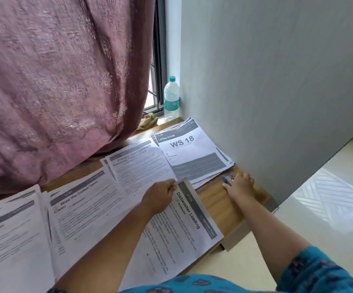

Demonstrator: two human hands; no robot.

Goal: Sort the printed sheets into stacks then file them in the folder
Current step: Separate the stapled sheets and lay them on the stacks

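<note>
The left hand pinches the top corner of a printed sheet headed "Dishwasher Loading", with the number "2725" in its grey band; the sheet lies turned sideways, running down from the grip toward the person and overhanging the near edge of the wooden bench. Just beyond that grip lies a stack whose top page reads "Charging Small Items and Returning Them to Place", though the print is blurred. To the left of the grip sits another stack titled "Wipe the Coffee Table Clean", and farther left a further pile whose heading is too blurred to read. The right hand rests on the bench to the right of the pinched sheet, its fingers curled over a small blue object; what that is cannot be told. Past this hand a fanned stack shows "LIVING ROOM" and "WS 18". A clear water bottle with a green cap and green label stands by the wall, next to a pink curtain.
</note>
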